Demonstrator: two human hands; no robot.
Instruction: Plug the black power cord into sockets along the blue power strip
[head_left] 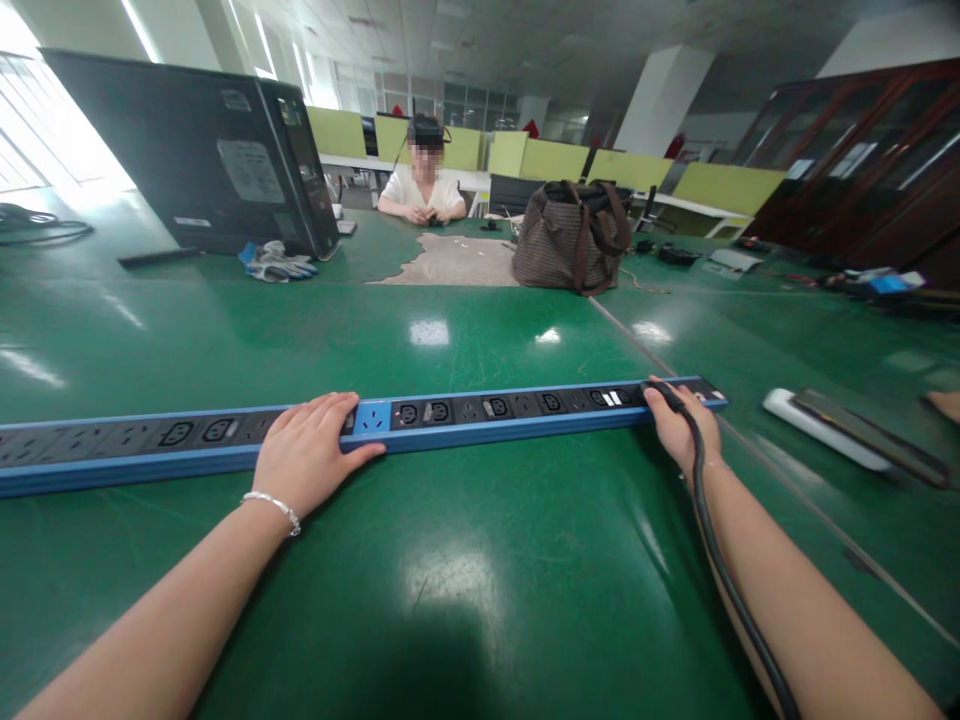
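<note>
A long blue-framed power strip (pixel 480 430) with black sockets and one blue socket lies across the green table. My left hand (pixel 307 435) rests over it just left of the blue socket, fingers across the top and thumb along the near edge, holding it. Near the strip's right end my right hand (pixel 686 430) is closed around a black plug (pixel 654 392), which sits against the sockets; my fingers hide whether it is fully in. From the plug a thick black cable (pixel 709 530) runs down along my right forearm and out of view.
Beyond the strip stand a black computer case (pixel 202 160), gloves (pixel 277 262) and a brown bag (pixel 570 235). A white bar-shaped object (pixel 817 430) and a dark phone-like slab (pixel 870 435) lie at right. Another person (pixel 424 190) sits across the table.
</note>
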